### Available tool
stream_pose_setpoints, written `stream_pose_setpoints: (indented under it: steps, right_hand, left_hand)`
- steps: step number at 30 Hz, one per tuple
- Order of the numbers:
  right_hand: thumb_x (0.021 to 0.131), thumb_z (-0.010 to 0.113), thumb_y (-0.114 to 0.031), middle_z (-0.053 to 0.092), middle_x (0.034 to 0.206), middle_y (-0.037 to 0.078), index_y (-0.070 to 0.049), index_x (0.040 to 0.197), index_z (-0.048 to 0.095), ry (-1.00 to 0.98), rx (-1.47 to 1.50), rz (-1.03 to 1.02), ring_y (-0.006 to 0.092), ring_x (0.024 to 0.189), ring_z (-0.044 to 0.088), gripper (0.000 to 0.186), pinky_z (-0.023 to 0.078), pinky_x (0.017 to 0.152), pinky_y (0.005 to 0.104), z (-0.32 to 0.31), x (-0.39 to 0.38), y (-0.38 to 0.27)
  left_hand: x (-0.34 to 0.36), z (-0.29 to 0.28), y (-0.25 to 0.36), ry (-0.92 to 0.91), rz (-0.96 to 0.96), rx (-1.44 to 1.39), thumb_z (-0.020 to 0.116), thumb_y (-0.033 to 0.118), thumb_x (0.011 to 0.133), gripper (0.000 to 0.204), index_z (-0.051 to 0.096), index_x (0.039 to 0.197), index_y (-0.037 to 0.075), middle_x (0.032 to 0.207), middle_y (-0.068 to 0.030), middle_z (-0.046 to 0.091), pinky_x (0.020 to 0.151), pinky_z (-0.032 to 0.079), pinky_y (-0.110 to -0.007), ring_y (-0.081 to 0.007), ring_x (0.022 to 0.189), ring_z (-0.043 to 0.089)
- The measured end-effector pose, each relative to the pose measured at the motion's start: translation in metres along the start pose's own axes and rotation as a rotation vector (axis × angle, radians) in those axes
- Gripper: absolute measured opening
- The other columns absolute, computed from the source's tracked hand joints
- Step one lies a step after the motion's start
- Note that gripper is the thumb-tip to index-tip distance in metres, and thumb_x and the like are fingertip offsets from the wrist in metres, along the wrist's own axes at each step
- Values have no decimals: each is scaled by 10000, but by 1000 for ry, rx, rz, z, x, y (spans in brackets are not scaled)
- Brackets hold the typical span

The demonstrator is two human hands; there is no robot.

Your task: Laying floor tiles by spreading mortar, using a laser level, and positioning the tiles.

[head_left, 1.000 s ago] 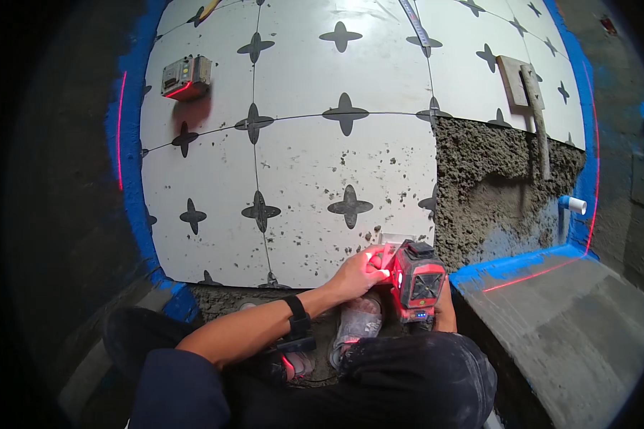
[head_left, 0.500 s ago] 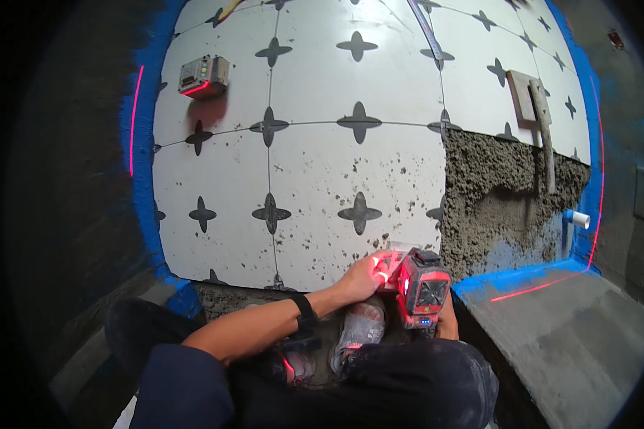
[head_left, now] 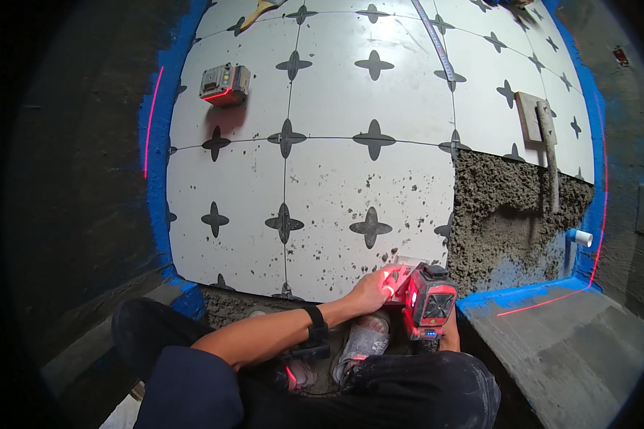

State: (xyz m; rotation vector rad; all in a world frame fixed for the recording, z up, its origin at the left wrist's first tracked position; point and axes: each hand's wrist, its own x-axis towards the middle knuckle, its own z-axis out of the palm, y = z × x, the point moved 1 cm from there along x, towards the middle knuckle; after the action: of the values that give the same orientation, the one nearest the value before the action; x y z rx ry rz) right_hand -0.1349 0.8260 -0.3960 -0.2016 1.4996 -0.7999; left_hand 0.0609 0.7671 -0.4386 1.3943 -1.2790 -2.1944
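Note:
A red and black laser level with blue lights on its base sits low in front of me, by the near edge of the tiles. My right hand is against its right side, gripping it, with most of the fingers hidden behind it. On its left side is my left hand, fingers closed and lit by red laser light. What they pinch is unclear. A pale, flat piece lies just beyond those fingers, partly covered. Large white tiles with dark four-petal motifs spread ahead, sprinkled with mortar crumbs.
Rough grey mortar fills the gap at right, where a wooden-handled float rests. A white pipe stub sticks out nearby. Farther off are a battery pack, a long ruler and a brush. Blue-edged walls flank the floor.
The view has shifted, so the floor appears slightly lower and further right. Both hands stay at the laser level, with little change in their grip.

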Motion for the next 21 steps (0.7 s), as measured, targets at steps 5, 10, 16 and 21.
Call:
stream_pose_setpoints:
  steps: [5,10,16,21]
  right_hand:
    - [917,603,-106,680,1044,42,-23,1167,612,9,3,5,120,872,655,263,549,746,291,-3,-6,1]
    - [915,606,-105,682,1039,42,-23,1164,614,10,1,6,120,865,656,262,551,740,290,-4,-8,1]
    - [913,608,-104,683,1034,41,-24,1160,616,-4,-12,-11,120,857,657,260,552,733,290,4,5,-5]
    - [911,611,-103,684,1029,41,-24,1156,617,-22,-28,-39,121,850,658,258,553,727,290,13,17,-15]
  left_hand:
    - [-2,-1,2,-8,20,40,517,62,943,436,479,1376,40,745,-8,548,661,454,-290,-121,696,536]
    - [-2,-1,2,-19,8,24,550,74,961,416,466,1364,13,824,-28,557,700,465,-299,-124,739,530]
    - [2,-4,4,16,5,63,544,67,956,450,450,1394,21,821,-25,562,683,462,-292,-117,736,535]
    - [3,-13,9,-12,4,14,556,81,954,454,461,1395,36,832,-23,568,688,472,-285,-115,741,543]
